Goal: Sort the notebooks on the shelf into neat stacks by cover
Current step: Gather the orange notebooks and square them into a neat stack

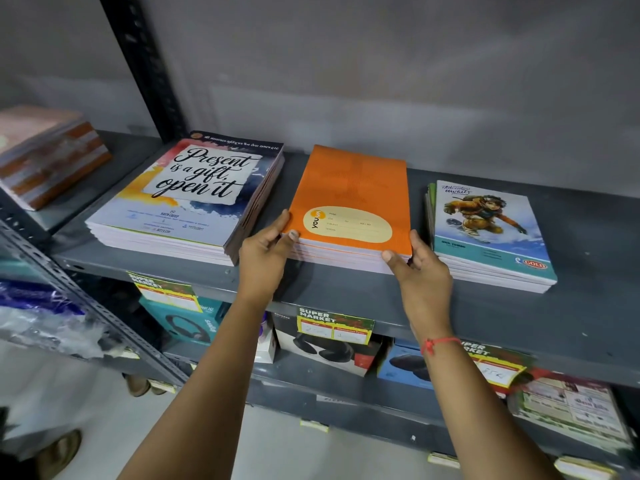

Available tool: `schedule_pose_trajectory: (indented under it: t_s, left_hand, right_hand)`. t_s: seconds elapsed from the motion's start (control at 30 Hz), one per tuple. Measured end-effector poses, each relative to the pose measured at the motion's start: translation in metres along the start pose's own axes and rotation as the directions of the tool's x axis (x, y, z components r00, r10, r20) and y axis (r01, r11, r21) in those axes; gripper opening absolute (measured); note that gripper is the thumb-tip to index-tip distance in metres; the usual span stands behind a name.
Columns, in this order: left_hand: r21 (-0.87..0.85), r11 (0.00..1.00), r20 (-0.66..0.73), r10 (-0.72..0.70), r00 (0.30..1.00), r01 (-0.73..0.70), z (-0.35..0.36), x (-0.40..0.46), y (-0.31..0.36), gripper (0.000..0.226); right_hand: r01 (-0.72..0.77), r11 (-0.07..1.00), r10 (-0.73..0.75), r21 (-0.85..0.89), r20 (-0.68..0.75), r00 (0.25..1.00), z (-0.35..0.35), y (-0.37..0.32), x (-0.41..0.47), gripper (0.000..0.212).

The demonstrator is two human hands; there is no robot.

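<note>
Three notebook stacks lie on the grey metal shelf (571, 313). On the left is a stack with a "Present is a gift, open it" cover (187, 195). In the middle is the orange stack (353, 188) with a yellow label. On the right is a blue stack with a cartoon snowboarder cover (488, 230). My left hand (266, 251) grips the orange stack's near left corner, thumb on top. Its near right corner is held by my right hand (419, 268), thumb on the cover.
A dark upright shelf post (145, 64) rises behind the left stack. Another pile of notebooks (48, 154) sits on the neighbouring shelf at far left. Below are boxed headphones (329, 348) and yellow price tags (332, 323). A grey wall backs the shelf.
</note>
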State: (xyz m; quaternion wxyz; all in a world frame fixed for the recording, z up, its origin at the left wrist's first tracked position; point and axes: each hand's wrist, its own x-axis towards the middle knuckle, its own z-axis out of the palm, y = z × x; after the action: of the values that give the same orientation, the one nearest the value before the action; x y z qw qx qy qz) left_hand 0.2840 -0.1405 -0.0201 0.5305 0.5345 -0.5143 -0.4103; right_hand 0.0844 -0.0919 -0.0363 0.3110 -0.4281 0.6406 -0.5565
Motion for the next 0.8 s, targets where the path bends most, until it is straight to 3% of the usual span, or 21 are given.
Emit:
schedule_pose_trajectory:
  t_s: [0.37,0.6,0.8]
  left_hand:
    - [0.026,1.0,0.017,-0.007,1.0,0.006,0.0004,-0.0027,0.0029,0.042]
    - [-0.011,1.0,0.145,-0.003,0.989,0.005,-0.0062,-0.0024,0.0021,0.045]
    - [0.006,1.0,0.13,-0.003,0.992,0.002,-0.0059,-0.0021,0.0015,0.045]
  right_hand:
    - [0.001,1.0,-0.001,-0.007,-0.015,1.0,0.0014,-0.0016,0.0026,0.069]
    - [-0.004,0.999,0.005,0.05,-0.019,1.0,0.0011,-0.0017,-0.0014,0.065]
    - [0.001,0.999,0.001,0.052,-0.046,0.999,0.0021,-0.0025,-0.0039,0.064]
